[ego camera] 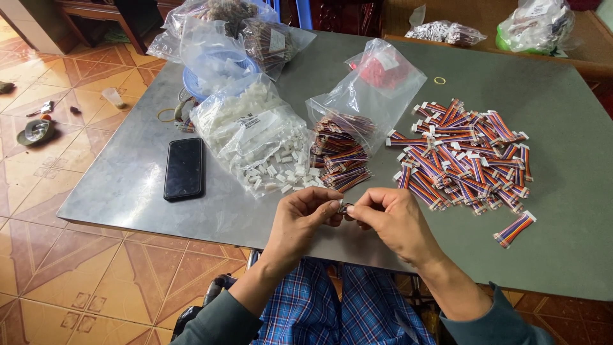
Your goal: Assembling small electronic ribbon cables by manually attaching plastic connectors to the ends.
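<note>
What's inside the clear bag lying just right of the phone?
The clear bag holds small white plastic connector housings; many have spilled from its open mouth onto the table as a loose pile. A printed label and the wrinkled plastic hide whatever lies deeper inside.

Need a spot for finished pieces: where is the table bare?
Bare: the table right of the wired-connector pile, and the near-left corner below the phone. Crowded: the centre around the white connector bag and ribbon bundles.
</note>
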